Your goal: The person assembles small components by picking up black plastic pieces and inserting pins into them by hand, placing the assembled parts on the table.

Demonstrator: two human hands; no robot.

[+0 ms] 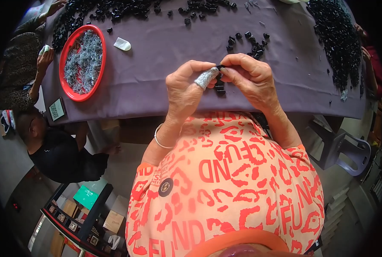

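Observation:
Both my hands meet over the near part of the cloth-covered table (144, 92), fingertips almost touching. Between them is a small black plastic piece (219, 67), mostly covered by the fingers. My left hand (182, 85) pinches it from one side, its thumb wearing a grey-white finger cot (207, 78). On the other side, my right hand (254, 81) is closed on the same piece with bare thumb and forefinger. Just beneath the fingers lie a few black plastic pieces (220, 91). Beyond the right hand sits a loose group of similar black pieces (255, 47).
A red oval tray (63, 70) of thin clear-grey parts stands at left, near a white finger cot (122, 43). Black parts heap along the far edge and at right (339, 47). Other people's hands (45, 58) work at the table's sides. A grey plastic chair (345, 150) stands at right.

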